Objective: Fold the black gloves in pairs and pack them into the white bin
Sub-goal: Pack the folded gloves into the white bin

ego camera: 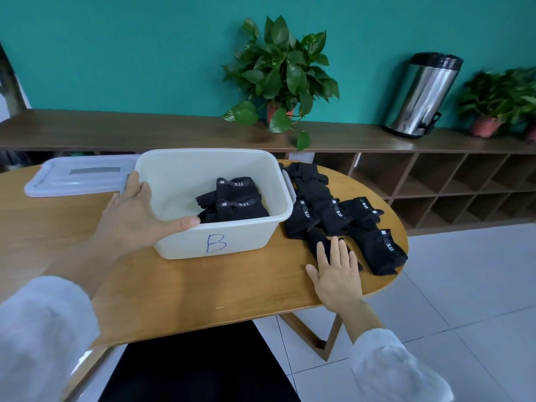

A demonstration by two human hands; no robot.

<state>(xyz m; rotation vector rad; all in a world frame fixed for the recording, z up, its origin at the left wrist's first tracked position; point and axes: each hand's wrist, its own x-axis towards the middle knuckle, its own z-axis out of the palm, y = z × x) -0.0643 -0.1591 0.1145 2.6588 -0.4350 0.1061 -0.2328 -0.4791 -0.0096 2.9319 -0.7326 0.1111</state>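
- The bin point(214, 242) is steadied at its near-left corner by the left hand point(136, 216), thumb hooked over the rim.
- The right hand point(338, 271) is laid flat, fingers straight, on a glove point(319, 242) on the counter point(203, 288).
- Packing appears under way; next, that glove must be gripped and paired.
- Two folded pairs point(236, 200) are seen inside the bin; loose gloves point(342, 210) are piled just beside it.

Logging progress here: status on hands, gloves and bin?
Left hand grips white bin rim. Right hand flat, fingertips on nearest glove. Two folded pairs binned, pile waiting beside. Nothing blocking.
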